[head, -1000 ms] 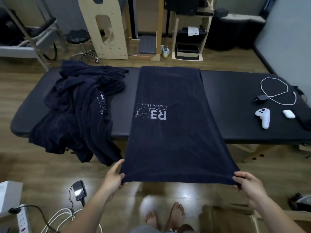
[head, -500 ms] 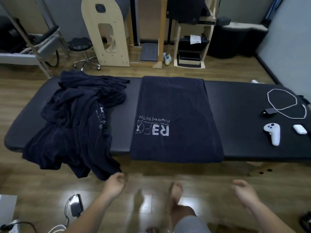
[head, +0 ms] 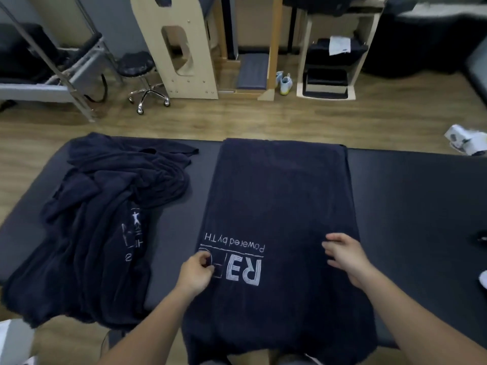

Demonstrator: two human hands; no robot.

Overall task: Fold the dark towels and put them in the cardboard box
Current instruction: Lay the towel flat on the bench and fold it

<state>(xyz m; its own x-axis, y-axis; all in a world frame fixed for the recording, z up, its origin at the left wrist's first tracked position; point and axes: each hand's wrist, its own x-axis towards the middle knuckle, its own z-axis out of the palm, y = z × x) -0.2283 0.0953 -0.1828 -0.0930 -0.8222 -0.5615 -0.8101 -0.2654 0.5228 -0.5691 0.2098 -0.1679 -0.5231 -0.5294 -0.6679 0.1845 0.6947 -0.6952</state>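
A dark navy terry towel with white lettering (head: pixel 276 212) lies spread flat across the black padded surface (head: pixel 411 206), its near end hanging over the front edge. The person's left hand (head: pixel 196 272) pinches the cloth beside the printed logo, fingers curled on a fold; the right hand (head: pixel 345 252) rests on the towel, fingers loosely spread. A crumpled heap of dark navy towels (head: pixel 105 219) sits to the left.

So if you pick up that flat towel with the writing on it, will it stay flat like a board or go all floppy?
Probably floppy. The spread towel droops over the table's near edge instead of sticking out straight. The heaped towels beside it lie in soft wrinkles, so the cloth likely bends easily. It looks thick, so maybe a bit heavy.
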